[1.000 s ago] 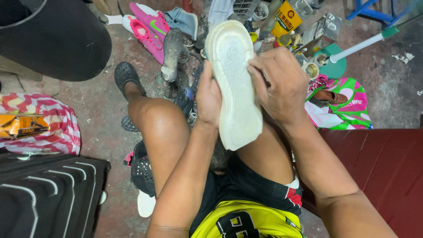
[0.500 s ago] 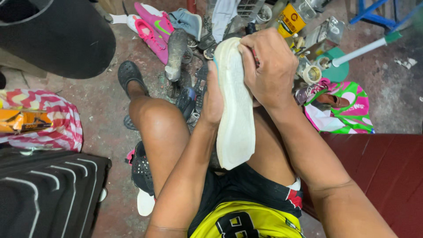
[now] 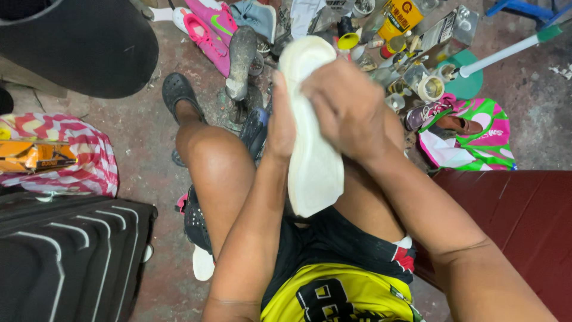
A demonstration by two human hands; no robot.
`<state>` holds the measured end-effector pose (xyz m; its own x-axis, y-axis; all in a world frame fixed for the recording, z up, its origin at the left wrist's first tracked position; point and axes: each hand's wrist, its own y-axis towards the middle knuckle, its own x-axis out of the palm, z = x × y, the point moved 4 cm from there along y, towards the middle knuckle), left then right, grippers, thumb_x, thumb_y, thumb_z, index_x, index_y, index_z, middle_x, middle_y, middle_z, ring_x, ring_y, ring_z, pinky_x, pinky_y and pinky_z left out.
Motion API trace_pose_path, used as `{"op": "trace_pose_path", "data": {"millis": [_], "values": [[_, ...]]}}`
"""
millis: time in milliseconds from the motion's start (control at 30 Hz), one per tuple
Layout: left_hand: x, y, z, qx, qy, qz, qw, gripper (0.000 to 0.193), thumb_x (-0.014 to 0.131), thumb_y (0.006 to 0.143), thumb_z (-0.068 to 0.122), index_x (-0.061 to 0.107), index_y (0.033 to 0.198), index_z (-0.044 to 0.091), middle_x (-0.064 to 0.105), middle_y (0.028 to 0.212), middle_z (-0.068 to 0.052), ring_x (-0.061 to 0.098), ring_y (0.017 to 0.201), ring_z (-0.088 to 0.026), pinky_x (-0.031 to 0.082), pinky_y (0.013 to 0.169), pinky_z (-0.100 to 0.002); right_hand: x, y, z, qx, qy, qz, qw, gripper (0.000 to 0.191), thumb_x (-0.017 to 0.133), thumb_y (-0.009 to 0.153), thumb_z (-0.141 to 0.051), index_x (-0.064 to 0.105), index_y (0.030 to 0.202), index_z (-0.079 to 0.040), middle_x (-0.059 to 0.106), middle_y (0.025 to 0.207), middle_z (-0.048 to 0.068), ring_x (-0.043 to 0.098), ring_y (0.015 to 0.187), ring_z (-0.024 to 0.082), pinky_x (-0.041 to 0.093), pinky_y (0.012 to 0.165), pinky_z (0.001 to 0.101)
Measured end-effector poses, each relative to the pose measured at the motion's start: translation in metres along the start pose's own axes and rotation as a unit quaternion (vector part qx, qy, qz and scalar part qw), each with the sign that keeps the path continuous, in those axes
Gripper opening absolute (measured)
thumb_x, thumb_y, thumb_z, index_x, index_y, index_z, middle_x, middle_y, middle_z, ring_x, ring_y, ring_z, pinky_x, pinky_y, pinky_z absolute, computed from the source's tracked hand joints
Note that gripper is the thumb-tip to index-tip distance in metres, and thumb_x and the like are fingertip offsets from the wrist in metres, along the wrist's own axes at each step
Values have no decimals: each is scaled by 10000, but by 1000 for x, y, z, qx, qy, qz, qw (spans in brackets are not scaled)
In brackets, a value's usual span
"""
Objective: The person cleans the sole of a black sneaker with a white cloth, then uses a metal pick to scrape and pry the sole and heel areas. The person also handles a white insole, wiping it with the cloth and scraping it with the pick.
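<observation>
Right now the person sits with a white shoe sole [image 3: 313,155] held upright between the knees, above the lap. The left hand [image 3: 280,122] clasps its left edge, fingers wrapped behind and out of sight; the right hand [image 3: 348,110] presses over the upper face, fingers curled onto the sole. I'd judge the work is rubbing or pressing that surface — best done with the left hand bracing firmly so the sole doesn't twist. Pink shoes [image 3: 208,30] and glue tins [image 3: 399,18] crowd the floor [image 3: 143,137] beyond.
</observation>
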<state>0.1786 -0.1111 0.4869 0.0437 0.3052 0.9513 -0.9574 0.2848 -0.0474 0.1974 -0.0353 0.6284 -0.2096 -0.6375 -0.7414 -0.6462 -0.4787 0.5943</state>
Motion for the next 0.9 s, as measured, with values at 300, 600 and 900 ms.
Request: {"op": "trace_pose_path", "data": {"millis": [300, 600, 900], "values": [[-17, -1, 8, 62, 29, -21, 997, 955, 300, 1087, 780, 440, 1499, -70, 587, 1359, -278, 639, 1138, -357, 581, 1002, -497, -1, -30, -17, -12, 19, -40, 999, 194, 770, 883, 23, 704, 1050, -51, 661, 999, 93, 663, 894, 294, 549, 759, 403], [10, -10, 49, 68, -48, -23, 996, 996, 283, 969, 825, 433, 1564, 41, 605, 1394, -240, 665, 1085, -346, 617, 862, -544, -15, -72, -43, 10, 154, -158, 975, 141, 745, 878, -27, 720, 1005, -83, 677, 951, 71, 692, 873, 220, 567, 731, 322], [-16, -57, 124, 165, -11, -22, 986, 1083, 314, 902, 888, 310, 1594, 56, 555, 1399, -285, 666, 1118, -434, 544, 888, -702, -63, -148, 133, 361, 388, 221, 819, 80, 740, 1083, -23, 671, 1116, 0, 659, 936, 80, 548, 686, 113, 440, 596, 239]]}}
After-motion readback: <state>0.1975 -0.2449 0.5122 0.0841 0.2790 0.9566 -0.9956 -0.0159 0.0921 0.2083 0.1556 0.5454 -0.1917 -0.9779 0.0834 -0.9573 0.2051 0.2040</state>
